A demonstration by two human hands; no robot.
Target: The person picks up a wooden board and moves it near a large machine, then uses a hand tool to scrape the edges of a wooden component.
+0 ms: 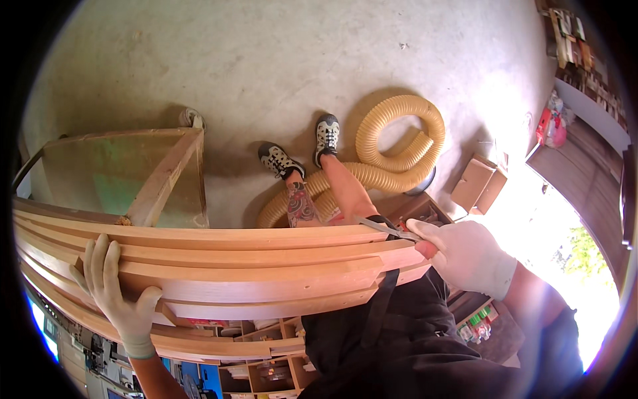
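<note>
Across the view lies a stack of long, pale wooden boards [266, 279] with staggered ends. My left hand [116, 292], in a white glove, rests on the stack's left part with fingers stretched and thumb apart. At the right end, my gloved right hand [468, 256] is closed round a scissors-like metal tool [382, 228] with a red handle. Its slim blades lie over the top corner of the boards, beside a black strap [382, 302] that runs down past the board ends. Whether a blade touches the strap I cannot tell.
A coiled yellow ribbed hose [399, 169] lies on the concrete floor by my shoes [325, 136]. A wooden frame with a panel [166, 179] stands left. A cardboard box [477, 183] sits right, near a bright doorway. Shelf compartments [272, 376] show below the boards.
</note>
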